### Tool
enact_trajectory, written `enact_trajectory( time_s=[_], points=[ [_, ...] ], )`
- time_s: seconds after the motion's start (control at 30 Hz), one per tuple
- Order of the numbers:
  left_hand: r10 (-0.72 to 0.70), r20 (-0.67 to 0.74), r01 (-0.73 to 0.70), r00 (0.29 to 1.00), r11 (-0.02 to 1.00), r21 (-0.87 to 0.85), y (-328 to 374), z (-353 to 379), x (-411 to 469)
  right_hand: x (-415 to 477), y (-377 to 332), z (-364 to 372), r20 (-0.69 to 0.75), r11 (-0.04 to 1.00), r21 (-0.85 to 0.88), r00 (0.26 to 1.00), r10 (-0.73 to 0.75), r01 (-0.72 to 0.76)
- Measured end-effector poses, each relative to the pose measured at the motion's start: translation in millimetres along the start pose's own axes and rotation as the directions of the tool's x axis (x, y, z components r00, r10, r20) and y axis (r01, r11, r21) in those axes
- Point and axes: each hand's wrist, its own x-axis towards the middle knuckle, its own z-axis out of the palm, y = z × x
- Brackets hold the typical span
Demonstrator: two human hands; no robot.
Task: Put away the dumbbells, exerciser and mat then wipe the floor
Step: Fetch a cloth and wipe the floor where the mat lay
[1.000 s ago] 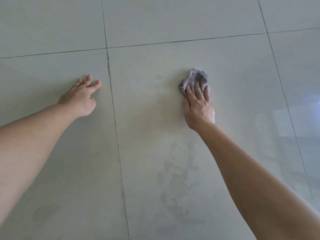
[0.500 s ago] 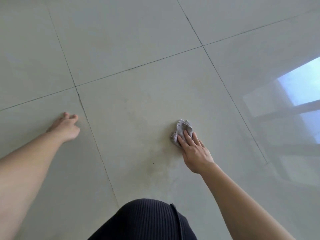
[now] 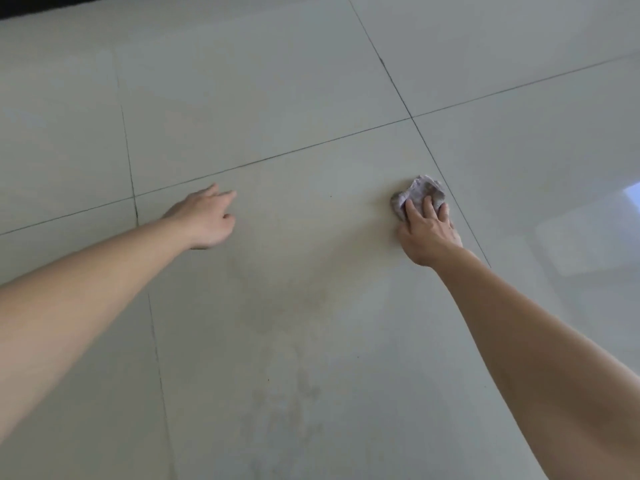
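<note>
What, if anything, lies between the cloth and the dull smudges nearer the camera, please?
Nothing visible does. The right hand presses the cloth on the floor; only bare tile separates it from the smudges. The left hand is well aside.

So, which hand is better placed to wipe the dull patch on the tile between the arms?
Right. The right hand presses the cloth onto the floor, and the dull patch lies just nearer the person on the same tile. The left hand holds nothing.
</note>
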Motion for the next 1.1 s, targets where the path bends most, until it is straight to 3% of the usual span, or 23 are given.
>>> enact_trajectory(
  time_s=[0.07,0.13,0.3,0.4,0.47,0.53,0.63,0.7,0.77,0.83,0.9,1.0,1.07,1.1],
  points=[
    [0.013,-0.050,-0.015,0.999,0.999,-0.044,25.9,12.8,7.5,23.5,-20.6,-1.4,-0.066,0.999,0.024,0.997,-0.034,0.035],
    [-0.064,-0.064,0.057,0.996,0.993,-0.105,48.2,30.3,13.1,35.4,-54.4,5.7,-0.097,0.981,-0.006,0.976,-0.193,0.194],
    [-0.129,-0.170,0.107,0.977,0.985,-0.135,76.9,75.0,9.1,36.4,-144.6,37.2,-0.046,0.783,-0.133,0.786,-0.617,0.607],
    [-0.112,-0.187,0.092,0.976,0.990,-0.111,68.8,82.6,11.0,53.7,-166.8,36.2,0.013,0.639,-0.224,0.658,-0.753,0.736],
    [-0.095,-0.150,0.082,0.984,0.993,-0.088,62.8,80.8,14.6,82.6,-156.5,23.8,0.016,0.625,-0.262,0.651,-0.759,0.735],
    [-0.082,-0.115,0.074,0.990,0.995,-0.071,61.7,78.4,15.9,118.1,-120.9,1.4,-0.132,0.767,-0.238,0.762,-0.634,0.597],
    [-0.088,-0.108,0.080,0.990,0.994,-0.070,63.1,78.1,14.4,155.8,-32.8,-39.0,-0.286,0.985,-0.012,0.943,-0.170,0.174],
    [-0.091,-0.113,0.083,0.989,0.994,-0.069,65.0,77.8,12.7,151.9,8.3,-52.1,-0.286,0.993,0.098,0.954,0.085,-0.059],
    [-0.098,-0.121,0.089,0.988,0.993,-0.075,65.8,77.4,13.2,137.7,6.5,-41.4,-0.310,0.981,0.158,0.937,0.161,-0.116],
    [-0.102,-0.118,0.093,0.988,0.993,-0.078,65.8,77.0,13.2,109.9,-21.2,-14.2,-0.333,0.986,0.169,0.941,0.057,0.000],
    [-0.099,-0.119,0.091,0.988,0.993,-0.073,65.0,77.8,12.9,73.0,-53.9,18.1,-0.339,0.965,0.107,0.922,-0.189,0.238],
    [-0.076,-0.122,0.071,0.990,0.997,-0.043,63.1,77.5,12.0,14.9,-72.0,58.5,-0.213,0.811,-0.077,0.785,-0.582,0.580],
    [-0.069,-0.112,0.066,0.991,0.997,-0.034,62.2,75.8,12.1,-3.9,-46.8,64.4,-0.151,0.749,-0.148,0.734,-0.662,0.646],
    [-0.070,-0.101,0.067,0.992,0.997,-0.034,62.2,74.2,12.2,-7.6,-26.2,61.4,-0.172,0.785,-0.142,0.766,-0.619,0.603]
  ],
)
